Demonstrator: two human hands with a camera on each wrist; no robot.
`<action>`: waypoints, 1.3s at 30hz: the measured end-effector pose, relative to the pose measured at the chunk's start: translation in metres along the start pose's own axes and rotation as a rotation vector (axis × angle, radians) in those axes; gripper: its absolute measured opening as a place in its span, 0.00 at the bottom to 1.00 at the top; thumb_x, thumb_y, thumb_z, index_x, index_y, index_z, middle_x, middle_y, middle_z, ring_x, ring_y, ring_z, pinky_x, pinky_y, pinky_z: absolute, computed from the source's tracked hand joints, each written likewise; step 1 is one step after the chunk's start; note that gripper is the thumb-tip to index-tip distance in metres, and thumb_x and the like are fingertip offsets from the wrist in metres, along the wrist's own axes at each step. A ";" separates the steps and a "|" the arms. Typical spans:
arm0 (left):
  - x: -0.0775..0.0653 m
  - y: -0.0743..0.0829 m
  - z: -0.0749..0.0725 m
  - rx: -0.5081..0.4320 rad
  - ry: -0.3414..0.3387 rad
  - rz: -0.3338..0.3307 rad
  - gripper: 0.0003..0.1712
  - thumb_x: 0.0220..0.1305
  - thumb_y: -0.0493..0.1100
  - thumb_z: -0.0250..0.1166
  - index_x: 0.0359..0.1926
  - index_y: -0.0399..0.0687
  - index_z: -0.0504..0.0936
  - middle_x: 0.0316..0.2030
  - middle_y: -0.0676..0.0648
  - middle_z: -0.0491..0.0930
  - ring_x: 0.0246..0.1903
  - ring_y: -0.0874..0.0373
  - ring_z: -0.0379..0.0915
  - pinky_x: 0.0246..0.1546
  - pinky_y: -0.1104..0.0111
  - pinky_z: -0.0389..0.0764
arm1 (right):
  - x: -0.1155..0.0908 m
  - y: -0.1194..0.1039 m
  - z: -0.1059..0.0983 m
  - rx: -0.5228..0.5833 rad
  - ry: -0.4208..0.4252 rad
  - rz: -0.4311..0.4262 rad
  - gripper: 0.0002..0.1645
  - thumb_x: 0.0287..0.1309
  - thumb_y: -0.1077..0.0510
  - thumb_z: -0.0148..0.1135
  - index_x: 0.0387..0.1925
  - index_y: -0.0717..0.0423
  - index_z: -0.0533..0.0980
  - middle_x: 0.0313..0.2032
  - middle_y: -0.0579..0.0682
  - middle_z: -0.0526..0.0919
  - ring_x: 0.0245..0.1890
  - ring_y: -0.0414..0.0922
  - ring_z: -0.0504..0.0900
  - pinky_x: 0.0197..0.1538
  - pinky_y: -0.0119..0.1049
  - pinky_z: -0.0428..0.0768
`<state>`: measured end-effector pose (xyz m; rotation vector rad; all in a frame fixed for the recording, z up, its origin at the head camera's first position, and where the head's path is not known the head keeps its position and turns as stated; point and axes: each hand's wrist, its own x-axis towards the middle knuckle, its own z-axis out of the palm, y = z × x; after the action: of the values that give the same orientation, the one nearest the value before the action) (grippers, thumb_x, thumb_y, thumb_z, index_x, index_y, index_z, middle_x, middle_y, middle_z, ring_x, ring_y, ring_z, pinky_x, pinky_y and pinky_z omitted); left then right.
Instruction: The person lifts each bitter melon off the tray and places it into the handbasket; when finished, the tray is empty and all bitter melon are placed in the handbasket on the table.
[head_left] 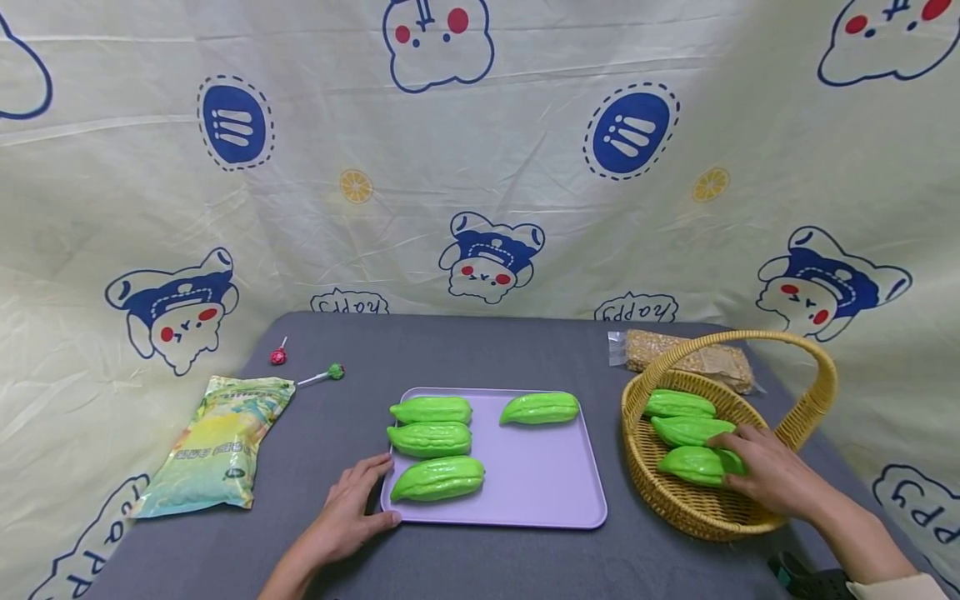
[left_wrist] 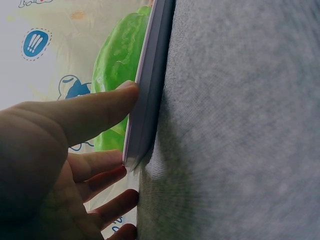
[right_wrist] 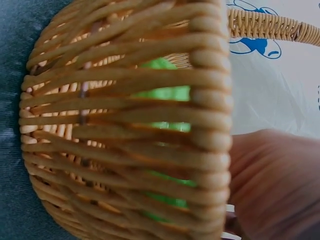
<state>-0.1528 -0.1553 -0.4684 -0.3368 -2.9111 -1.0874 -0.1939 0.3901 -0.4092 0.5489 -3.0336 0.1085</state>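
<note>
My left hand (head_left: pixel 348 510) rests at the near left corner of a lilac tray (head_left: pixel 536 475), thumb on its front edge and fingers, fairly straight, against its left side. On the tray, three green ridged bitter melons (head_left: pixel 437 479) lie stacked in a column at the left; another bitter melon (head_left: pixel 539 408) lies at the far right. My right hand (head_left: pixel 776 471) reaches into a wicker basket (head_left: pixel 652 492) and grips the right end of the nearest bitter melon (head_left: pixel 697 466). Two more lie behind it in the basket. The basket's wall (right_wrist: pixel 150 120) hides my right fingers in the right wrist view.
A colourful plastic bag (head_left: pixel 217 446) lies left of the tray. Red (head_left: pixel 278 356) and green lollipops (head_left: pixel 335 372) lie behind it. A clear packet of grain (head_left: pixel 675 354) sits behind the basket, whose tall handle (head_left: pixel 821 383) arches over it. A printed curtain backs the table.
</note>
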 end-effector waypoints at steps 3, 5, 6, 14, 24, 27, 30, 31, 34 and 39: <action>0.000 0.001 -0.001 -0.002 -0.003 0.003 0.39 0.46 0.47 0.73 0.61 0.43 0.72 0.63 0.47 0.68 0.61 0.47 0.61 0.52 0.53 0.61 | -0.001 0.000 0.000 0.009 0.005 0.001 0.23 0.40 0.59 0.72 0.43 0.55 0.78 0.36 0.49 0.76 0.38 0.51 0.75 0.41 0.52 0.71; 0.000 0.001 -0.001 -0.004 -0.004 0.005 0.39 0.45 0.48 0.73 0.60 0.44 0.72 0.63 0.47 0.68 0.61 0.46 0.61 0.52 0.52 0.61 | -0.002 0.000 0.000 0.013 0.004 0.003 0.24 0.40 0.58 0.72 0.44 0.55 0.78 0.36 0.49 0.76 0.39 0.52 0.75 0.41 0.52 0.71; 0.000 0.001 -0.001 -0.002 -0.006 0.004 0.39 0.45 0.48 0.73 0.60 0.44 0.72 0.63 0.47 0.68 0.61 0.46 0.61 0.53 0.52 0.61 | -0.002 0.000 0.000 0.015 0.001 0.005 0.24 0.40 0.57 0.72 0.44 0.55 0.78 0.37 0.49 0.76 0.39 0.52 0.75 0.40 0.52 0.71; 0.000 0.002 -0.001 -0.003 -0.003 0.001 0.39 0.46 0.47 0.73 0.60 0.43 0.72 0.63 0.46 0.68 0.61 0.46 0.61 0.53 0.51 0.61 | -0.002 -0.002 0.001 0.020 -0.006 0.025 0.27 0.40 0.53 0.74 0.45 0.55 0.78 0.38 0.51 0.76 0.39 0.53 0.74 0.41 0.53 0.70; -0.001 0.003 -0.002 -0.005 -0.010 0.002 0.39 0.46 0.48 0.73 0.61 0.44 0.72 0.63 0.47 0.68 0.61 0.46 0.61 0.54 0.51 0.61 | -0.002 -0.003 0.000 0.015 -0.010 0.040 0.26 0.41 0.52 0.73 0.46 0.54 0.78 0.39 0.53 0.77 0.39 0.53 0.74 0.41 0.52 0.69; -0.001 0.004 -0.002 -0.005 -0.011 -0.001 0.39 0.46 0.47 0.72 0.61 0.44 0.72 0.63 0.47 0.68 0.61 0.46 0.61 0.53 0.51 0.61 | -0.002 -0.004 -0.002 0.017 -0.002 0.041 0.27 0.40 0.52 0.73 0.45 0.54 0.78 0.39 0.54 0.77 0.40 0.54 0.74 0.41 0.53 0.70; 0.000 0.004 -0.002 -0.002 -0.011 -0.006 0.39 0.46 0.46 0.72 0.61 0.43 0.71 0.63 0.46 0.68 0.61 0.47 0.61 0.53 0.52 0.61 | -0.002 -0.005 -0.004 0.018 0.008 0.039 0.28 0.40 0.51 0.73 0.46 0.55 0.78 0.39 0.54 0.77 0.40 0.54 0.75 0.41 0.54 0.70; 0.000 0.003 -0.002 -0.002 -0.012 -0.009 0.39 0.47 0.46 0.72 0.61 0.43 0.71 0.63 0.46 0.68 0.61 0.47 0.61 0.53 0.52 0.61 | -0.002 -0.006 -0.005 0.019 0.012 0.041 0.28 0.40 0.50 0.73 0.46 0.55 0.78 0.39 0.54 0.77 0.40 0.54 0.75 0.41 0.54 0.70; 0.000 0.003 -0.002 -0.001 -0.013 -0.012 0.39 0.47 0.46 0.72 0.61 0.42 0.71 0.63 0.46 0.68 0.61 0.47 0.61 0.53 0.52 0.61 | -0.002 -0.009 -0.009 0.036 0.028 0.043 0.29 0.41 0.50 0.73 0.47 0.56 0.78 0.40 0.56 0.78 0.41 0.57 0.75 0.44 0.58 0.69; 0.000 0.002 -0.002 -0.004 -0.007 -0.004 0.39 0.47 0.46 0.72 0.61 0.42 0.71 0.63 0.46 0.68 0.61 0.47 0.61 0.53 0.52 0.61 | -0.003 -0.018 -0.018 0.064 0.077 0.046 0.30 0.43 0.50 0.72 0.49 0.57 0.77 0.44 0.60 0.78 0.44 0.60 0.74 0.45 0.58 0.68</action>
<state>-0.1522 -0.1548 -0.4655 -0.3351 -2.9173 -1.0955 -0.1839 0.3755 -0.3906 0.4683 -2.9768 0.2242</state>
